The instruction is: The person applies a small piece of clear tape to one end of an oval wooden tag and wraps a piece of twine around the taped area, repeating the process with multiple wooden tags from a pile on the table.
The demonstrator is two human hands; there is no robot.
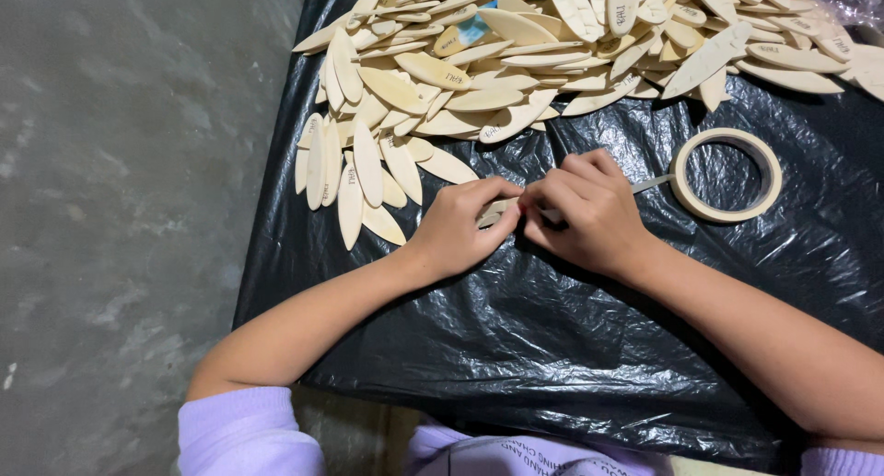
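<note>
Black plastic sheet (pixel 552 347) covers the table. My left hand (pixel 458 226) pinches a small bundle of pale wooden blades (pixel 494 211) at the sheet's centre; my right hand (pixel 589 214) grips its other end, touching a tape strip running to the tape roll (pixel 726 175) nearby. Loose blades (pixel 516 43) lie heaped beyond.

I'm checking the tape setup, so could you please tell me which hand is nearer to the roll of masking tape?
Right. The right hand sits just left of the tape roll; the left hand lies farther left, beyond it.
</note>
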